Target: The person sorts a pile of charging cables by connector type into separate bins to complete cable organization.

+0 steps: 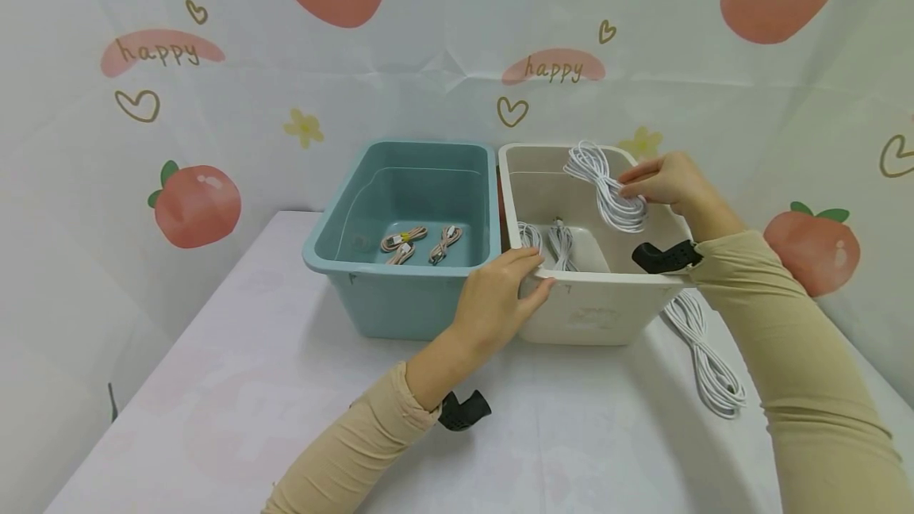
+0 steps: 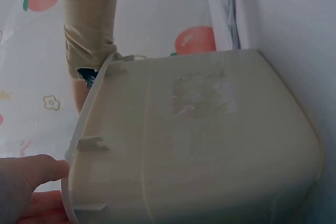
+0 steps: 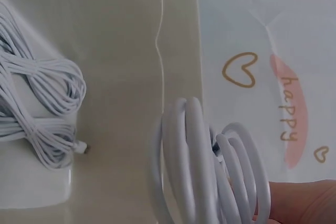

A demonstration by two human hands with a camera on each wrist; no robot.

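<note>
My right hand (image 1: 667,181) pinches a coiled white cable (image 1: 607,185) above the inside of the white plastic bin (image 1: 593,308). In the right wrist view the loops of this cable (image 3: 197,166) fill the lower middle, with part of the hand (image 3: 302,203) behind them. My left hand (image 1: 496,296) grips the bin's near rim at its left corner; the left wrist view has the thumb (image 2: 52,170) on the outer side. Inside the bin lie white cable bundles (image 1: 562,244), one partly hidden by the left hand.
A blue-green bin (image 1: 400,300) stands left of the white one, with several small beige cable bundles (image 1: 444,244) on its floor. Another white cable coil (image 1: 707,363) lies on the table (image 1: 557,435) to the right. A printed cloth (image 1: 428,46) hangs behind.
</note>
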